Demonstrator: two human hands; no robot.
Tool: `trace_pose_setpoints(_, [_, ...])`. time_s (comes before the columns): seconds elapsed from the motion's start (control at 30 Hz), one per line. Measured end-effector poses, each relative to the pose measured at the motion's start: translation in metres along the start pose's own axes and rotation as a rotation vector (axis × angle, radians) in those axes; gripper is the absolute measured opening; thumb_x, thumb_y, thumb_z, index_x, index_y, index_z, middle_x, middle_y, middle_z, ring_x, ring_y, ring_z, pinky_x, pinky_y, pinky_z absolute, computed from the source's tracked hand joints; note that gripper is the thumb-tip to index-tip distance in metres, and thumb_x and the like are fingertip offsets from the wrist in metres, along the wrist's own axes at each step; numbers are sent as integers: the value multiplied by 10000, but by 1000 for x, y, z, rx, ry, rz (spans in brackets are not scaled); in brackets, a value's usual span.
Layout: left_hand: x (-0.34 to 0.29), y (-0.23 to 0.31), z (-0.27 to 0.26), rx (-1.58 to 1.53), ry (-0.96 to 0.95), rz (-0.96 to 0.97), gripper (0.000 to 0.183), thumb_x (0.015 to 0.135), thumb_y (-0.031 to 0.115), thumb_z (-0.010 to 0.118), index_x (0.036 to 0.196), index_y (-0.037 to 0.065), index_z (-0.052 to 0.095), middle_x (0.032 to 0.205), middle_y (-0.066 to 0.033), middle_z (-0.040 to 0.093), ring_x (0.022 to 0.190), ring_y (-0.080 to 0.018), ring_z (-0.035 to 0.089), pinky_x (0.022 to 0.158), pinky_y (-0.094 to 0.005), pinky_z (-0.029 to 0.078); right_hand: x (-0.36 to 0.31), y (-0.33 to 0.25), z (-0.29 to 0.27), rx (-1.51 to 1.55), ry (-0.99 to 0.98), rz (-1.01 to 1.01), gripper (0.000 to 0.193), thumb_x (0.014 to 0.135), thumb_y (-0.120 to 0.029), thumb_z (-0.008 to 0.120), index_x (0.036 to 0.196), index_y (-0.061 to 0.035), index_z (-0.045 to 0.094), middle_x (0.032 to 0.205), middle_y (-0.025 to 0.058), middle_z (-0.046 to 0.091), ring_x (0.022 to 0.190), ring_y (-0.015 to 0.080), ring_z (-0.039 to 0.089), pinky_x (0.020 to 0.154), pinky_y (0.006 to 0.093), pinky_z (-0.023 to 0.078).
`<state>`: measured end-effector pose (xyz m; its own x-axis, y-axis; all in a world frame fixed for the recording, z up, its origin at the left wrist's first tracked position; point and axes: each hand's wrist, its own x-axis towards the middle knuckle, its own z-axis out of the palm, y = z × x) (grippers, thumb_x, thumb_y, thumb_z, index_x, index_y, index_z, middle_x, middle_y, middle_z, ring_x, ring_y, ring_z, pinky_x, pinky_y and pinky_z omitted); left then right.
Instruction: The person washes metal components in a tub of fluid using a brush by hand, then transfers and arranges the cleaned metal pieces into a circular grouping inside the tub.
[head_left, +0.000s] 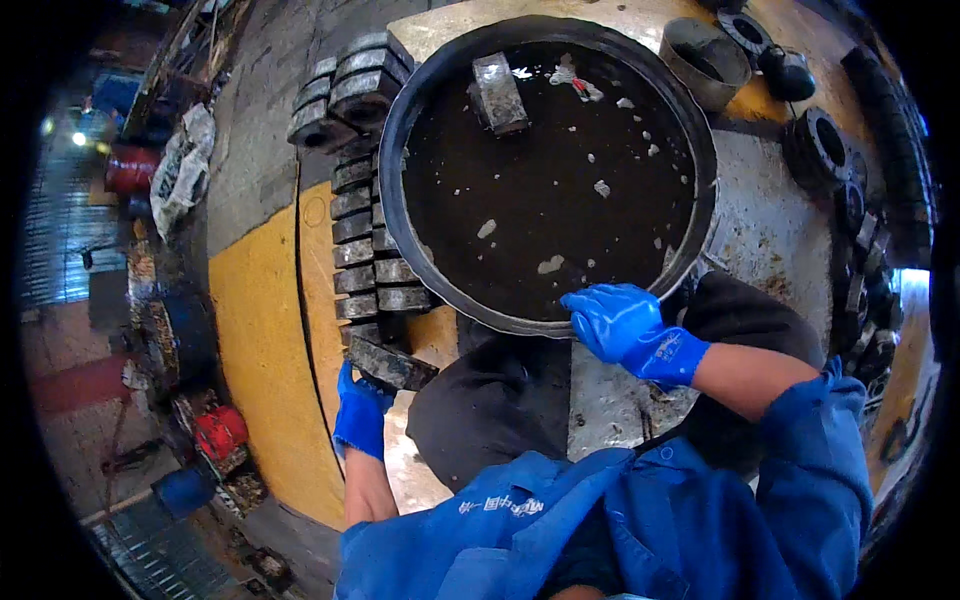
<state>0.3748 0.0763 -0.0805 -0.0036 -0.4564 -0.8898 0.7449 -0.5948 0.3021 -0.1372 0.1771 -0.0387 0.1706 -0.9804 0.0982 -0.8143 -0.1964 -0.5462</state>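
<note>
Here's the left hand (360, 412), fingers clamped on the near end of a tilted block (393, 364), right at the near end of 2 rows (354, 253) of others, a hold that likely keeps the fingers clear of its neighbours; over to the right hand (625, 325), fingers bunched at the near rim of the basin (392, 195), though whether they grip it I cannot tell; and 1 more block (499, 95) pokes from the dark liquid (540, 190) near the far rim
</note>
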Motion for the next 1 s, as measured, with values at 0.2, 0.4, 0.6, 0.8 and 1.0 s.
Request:
trace_pose_setpoints(0.2, [-94,28,78,147,-39,38,858,960,642,583,1564,44,473,1616,-200,472,1464,-413,467,1252,-580,319,-3,4,9,-12,148,-45,280,956,-297,680,1156,-119,761,1021,120,776,916,313,754,793,488,598])
trace_pose_setpoints(0.4, [-184,28,182,369,-221,182,880,973,645,559,1588,27,438,1624,-201,463,1480,-416,448,1261,-576,298,-5,3,5,49,109,-23,288,975,-311,659,1153,-108,760,1034,114,779,945,315,753,834,495,592])
trace_pose_setpoints(0.6, [-207,-1,311,589,-206,249,894,1003,624,550,1593,-29,392,1626,-225,445,1480,-423,443,1254,-577,299,-10,5,2,-3,119,12,296,979,-322,643,1152,-112,759,1030,100,779,948,310,750,852,499,577])
trace_pose_setpoints(0.8, [-137,-43,416,654,-160,262,773,998,597,585,1477,-10,551,1515,-216,576,1378,-427,544,1212,-592,352,-7,7,5,62,113,11,305,971,-342,644,1146,-123,763,999,100,778,931,312,749,808,492,569])
trace_pose_setpoints(1.0, [-12,-82,467,712,-143,215,632,968,585,616,1318,67,709,1395,-169,683,1277,-417,613,1156,-584,430,-7,9,4,92,121,14,256,956,-348,664,1018,-109,730,903,120,753,861,305,745,747,470,569])
